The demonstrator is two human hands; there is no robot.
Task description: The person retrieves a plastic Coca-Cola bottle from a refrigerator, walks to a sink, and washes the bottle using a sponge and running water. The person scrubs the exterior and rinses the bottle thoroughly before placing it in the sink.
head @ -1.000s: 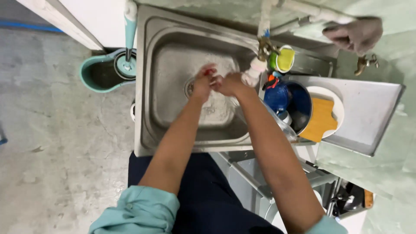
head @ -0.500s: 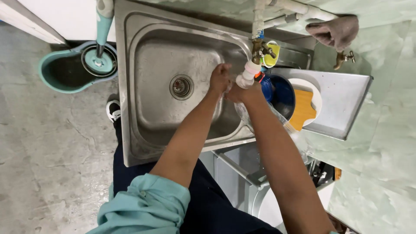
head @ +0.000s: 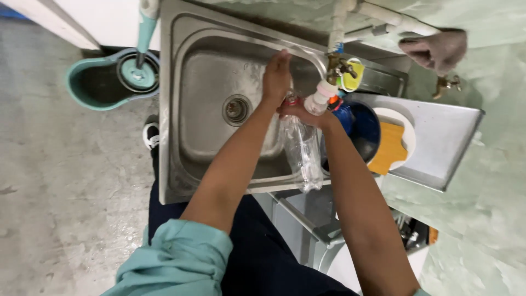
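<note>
A clear plastic bottle (head: 302,156) hangs over the right edge of the steel sink (head: 208,137), its neck up at the white nozzle (head: 318,101) of the tap (head: 335,67). My right hand (head: 304,113) grips the bottle just below its reddish neck ring. My left hand (head: 276,77) is held flat with fingers straight, right beside the bottle's top and the tap spout. Whether it touches the bottle is hidden. The drain (head: 236,109) sits in the wet basin to the left of both hands.
A teal mop bucket (head: 90,87) with a mop handle (head: 146,27) stands on the floor at the left. Right of the tap are a yellow-green cup (head: 352,79), a blue bowl (head: 364,129), an orange board (head: 388,149), a steel drainboard (head: 444,142) and a cloth (head: 438,49) on a pipe.
Both hands moved from the middle of the basin to the tap at its right. The bottle now hangs in full view from my right hand.
</note>
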